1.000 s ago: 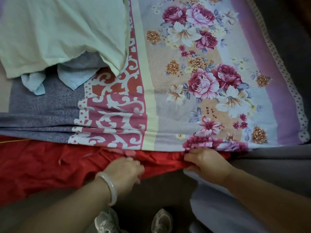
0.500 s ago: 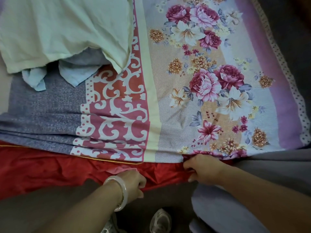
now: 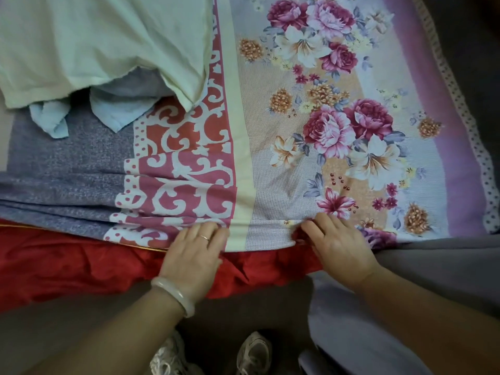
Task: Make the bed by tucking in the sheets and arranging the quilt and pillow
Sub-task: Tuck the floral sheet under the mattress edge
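A floral sheet (image 3: pixel 311 147) with roses, a pink scroll band and a lilac border covers the bed. Its near edge lies over a red cloth (image 3: pixel 67 263) that hangs down the bed's side. My left hand (image 3: pixel 193 253), with a ring and a pale bangle, lies flat with straight fingers on the sheet's near edge. My right hand (image 3: pixel 338 244) rests on the same edge to the right, its fingers spread over a small bunch of sheet and red cloth. A pale green quilt or pillow (image 3: pixel 102 41) lies at the far left.
A light blue cloth (image 3: pixel 113 109) pokes out under the pale green one. Grey fabric (image 3: pixel 438 263) hangs at the right below the sheet, with lilac fabric (image 3: pixel 351 334) beneath it. My shoes (image 3: pixel 251 353) stand on the dark floor by the bed.
Both hands have come up from the red cloth below the edge onto the sheet's near edge. The left hand went from curled to flat. The camera moved closer.
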The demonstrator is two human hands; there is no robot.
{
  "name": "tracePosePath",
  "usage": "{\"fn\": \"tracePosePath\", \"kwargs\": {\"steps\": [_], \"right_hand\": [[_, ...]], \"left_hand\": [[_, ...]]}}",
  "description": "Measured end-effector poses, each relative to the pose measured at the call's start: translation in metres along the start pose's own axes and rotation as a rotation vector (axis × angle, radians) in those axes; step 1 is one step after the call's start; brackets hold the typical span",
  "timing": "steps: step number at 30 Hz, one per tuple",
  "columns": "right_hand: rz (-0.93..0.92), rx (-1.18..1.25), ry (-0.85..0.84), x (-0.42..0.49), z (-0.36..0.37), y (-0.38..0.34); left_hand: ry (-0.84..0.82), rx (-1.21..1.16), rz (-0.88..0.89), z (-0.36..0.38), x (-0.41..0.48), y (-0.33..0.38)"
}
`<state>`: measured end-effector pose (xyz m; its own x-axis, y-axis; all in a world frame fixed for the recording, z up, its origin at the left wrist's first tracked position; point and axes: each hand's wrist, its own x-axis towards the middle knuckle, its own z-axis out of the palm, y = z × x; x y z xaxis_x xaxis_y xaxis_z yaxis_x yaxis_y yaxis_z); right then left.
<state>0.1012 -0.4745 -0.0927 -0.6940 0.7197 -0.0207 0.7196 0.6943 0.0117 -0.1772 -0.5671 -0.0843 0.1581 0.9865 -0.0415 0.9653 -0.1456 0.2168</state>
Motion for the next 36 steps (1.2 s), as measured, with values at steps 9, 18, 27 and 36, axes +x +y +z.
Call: {"fn": "tracePosePath", "kwargs": {"steps": [9,18,27,36], "right_hand": [[0.009,0.348,-0.212,-0.015,0.001,0.002],[0.190,0.661,-0.620,-0.001,0.012,0.000],[-0.026,0.349,-0.358,-0.032,0.010,0.024],[0.136,-0.050,-0.103,-0.058,0.008,0.067]], "left_hand": [[-0.304,-0.114,0.027,-0.014,-0.006,-0.007],[-0.832,-0.244,-0.190,0.012,-0.002,0.008],[-0.814,-0.475,-0.412,0.015,0.011,0.003],[-0.799,-0.509,-0.477,0.016,0.011,-0.002]]}}
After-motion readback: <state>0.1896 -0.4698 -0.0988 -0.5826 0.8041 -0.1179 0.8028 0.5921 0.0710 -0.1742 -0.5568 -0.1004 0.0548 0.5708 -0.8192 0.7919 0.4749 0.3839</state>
